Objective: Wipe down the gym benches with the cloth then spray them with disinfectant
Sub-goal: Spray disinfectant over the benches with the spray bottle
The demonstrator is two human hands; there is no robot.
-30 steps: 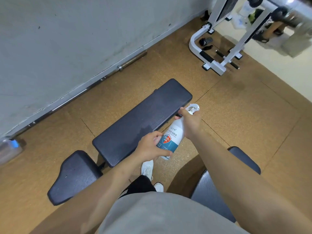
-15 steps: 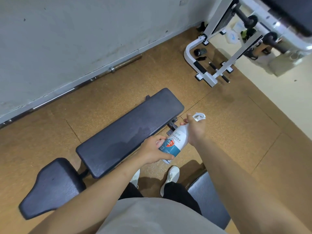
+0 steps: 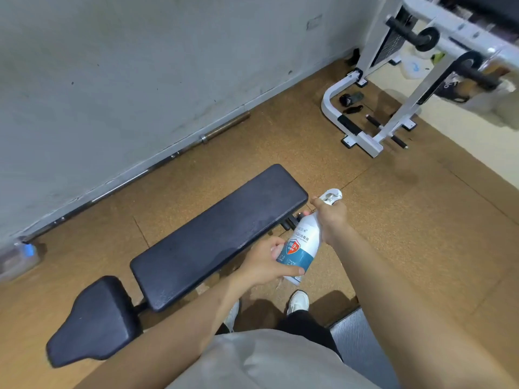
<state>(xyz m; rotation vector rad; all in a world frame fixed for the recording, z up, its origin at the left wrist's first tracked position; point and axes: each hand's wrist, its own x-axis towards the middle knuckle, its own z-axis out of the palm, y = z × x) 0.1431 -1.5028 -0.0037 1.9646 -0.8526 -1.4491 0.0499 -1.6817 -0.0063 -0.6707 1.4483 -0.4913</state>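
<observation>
1. Disinfectant is sitting in a white spray bottle [image 3: 302, 245] that both hands are holding in the air just beside the right edge of the bench [image 3: 219, 234]. The bottle is tilting, with its trigger head [image 3: 332, 194] at the far end.
2. The right hand [image 3: 330, 217] is wrapping its fingers round the bottle's neck just under the trigger head, probably to keep a finger ready for squeezing.
3. The left hand [image 3: 265, 265] is cupping the lower body with its thumb lying across the teal label, seemingly steadying or aiming the bottle.
4. The long dark surface is showing faint dull patches. These may be dampness from wiping, but I am only guessing.
5. No mist is showing, so the spraying step is likely being set up, not yet delivered.
6. The right fingertips are hiding behind the neck, so I cannot tell whether the trigger is being pressed. Which way the nozzle is facing is also hard to make out.
7. No cloth is appearing anywhere in view.
8. The bench's legs are mostly hiding under the pad and the seat pad [image 3: 95, 321].
9. The right arm and torso are cutting off a second grey pad [image 3: 356, 341] at lower right.
10. The white machine frame [image 3: 362, 136] is running out of view, blurred, at top right.
</observation>
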